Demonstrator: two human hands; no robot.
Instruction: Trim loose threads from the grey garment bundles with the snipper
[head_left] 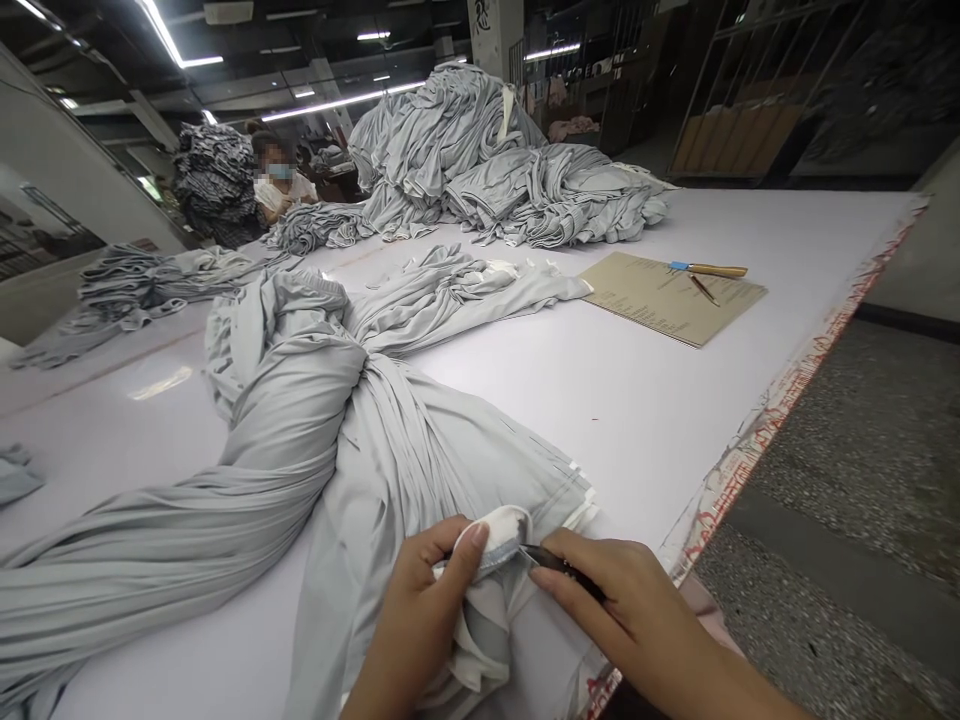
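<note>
Ahead of the right hand [611,590], open passage is left across the table [570,400], bounded by the cloth [292,400] on the left and the table's edge [739,470] on the right. Farther up, the card [630,290] can be passed over low, though a tool [716,270] and a pen [704,291] are laid there. The left hand [431,590] is hemmed in by cloth; the far side is blocked by the high pile [465,150].

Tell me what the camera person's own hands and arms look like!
The left hand and right hand are both bare: I see no gloves, rings, watch or bracelets. Both forearms are uncovered where they show, with no sleeves, cables or markings in sight.
</note>
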